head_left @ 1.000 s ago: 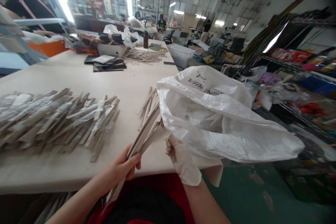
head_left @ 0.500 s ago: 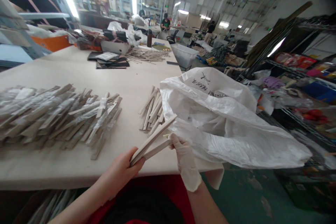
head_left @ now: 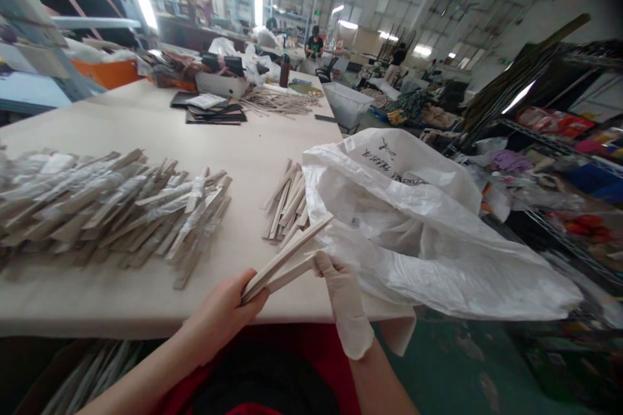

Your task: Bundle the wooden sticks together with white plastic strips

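My bare left hand (head_left: 238, 301) is wrapped round a small stack of flat beige strips (head_left: 292, 253) close to the table's front edge. One strip (head_left: 291, 274) fans out below the stack, and my right hand (head_left: 338, 288), in a thin pale glove, pinches its far end. Just beyond the held stack lies a loose pile of similar strips (head_left: 285, 201), partly covered by a large white plastic sack (head_left: 413, 253) with handwriting on it. To the left, a wide heap of strips (head_left: 111, 207) is bundled in clear wrapping.
The cream-covered table (head_left: 263, 142) also bears dark flat sheets (head_left: 214, 115), a heap of thin strips (head_left: 277, 102) and a brown bottle (head_left: 285, 70). A translucent bin (head_left: 346, 104) stands beyond its right edge. Loaded wire shelves (head_left: 559, 136) are at right. Other people work farther back.
The view has shifted slightly, so the table's contents appear a little further right. Both hands keep nearly the same hold, with the single strip still fanned out between them.
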Demonstrator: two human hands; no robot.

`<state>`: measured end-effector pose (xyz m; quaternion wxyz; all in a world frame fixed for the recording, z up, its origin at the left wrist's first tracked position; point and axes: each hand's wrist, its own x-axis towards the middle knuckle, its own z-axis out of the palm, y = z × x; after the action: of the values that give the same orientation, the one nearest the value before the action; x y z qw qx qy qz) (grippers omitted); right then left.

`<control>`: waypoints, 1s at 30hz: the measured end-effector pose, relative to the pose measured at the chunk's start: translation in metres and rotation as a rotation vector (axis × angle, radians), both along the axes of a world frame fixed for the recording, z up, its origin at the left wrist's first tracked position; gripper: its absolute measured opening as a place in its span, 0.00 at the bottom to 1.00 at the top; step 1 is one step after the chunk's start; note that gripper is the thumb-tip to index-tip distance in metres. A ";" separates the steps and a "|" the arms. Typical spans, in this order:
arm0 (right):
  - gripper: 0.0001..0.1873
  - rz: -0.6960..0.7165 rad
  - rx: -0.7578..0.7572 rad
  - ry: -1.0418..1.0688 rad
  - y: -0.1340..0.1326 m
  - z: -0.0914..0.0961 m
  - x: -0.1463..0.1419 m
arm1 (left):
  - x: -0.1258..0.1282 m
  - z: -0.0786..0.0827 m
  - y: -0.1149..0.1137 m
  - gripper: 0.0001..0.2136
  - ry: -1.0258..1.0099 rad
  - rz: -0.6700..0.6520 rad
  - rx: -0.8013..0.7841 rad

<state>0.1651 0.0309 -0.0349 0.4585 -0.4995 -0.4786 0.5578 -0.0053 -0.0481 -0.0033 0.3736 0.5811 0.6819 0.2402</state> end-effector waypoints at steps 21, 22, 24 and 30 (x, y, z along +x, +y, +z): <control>0.29 0.078 -0.023 0.244 -0.009 0.018 -0.016 | -0.012 -0.019 0.005 0.14 -0.399 0.182 -0.009; 0.29 0.065 -0.046 0.253 -0.010 0.018 -0.019 | -0.010 -0.019 0.005 0.14 -0.390 0.181 0.000; 0.30 0.165 -0.107 0.232 -0.017 0.014 -0.029 | -0.005 -0.018 0.006 0.14 -0.367 0.172 0.028; 0.32 0.158 -0.054 0.222 -0.021 0.009 -0.021 | -0.012 -0.013 0.002 0.13 -0.256 0.114 0.025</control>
<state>0.1438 0.0095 -0.0257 0.4499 -0.4074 -0.4476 0.6567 -0.0169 -0.0461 -0.0161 0.4359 0.5107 0.6575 0.3418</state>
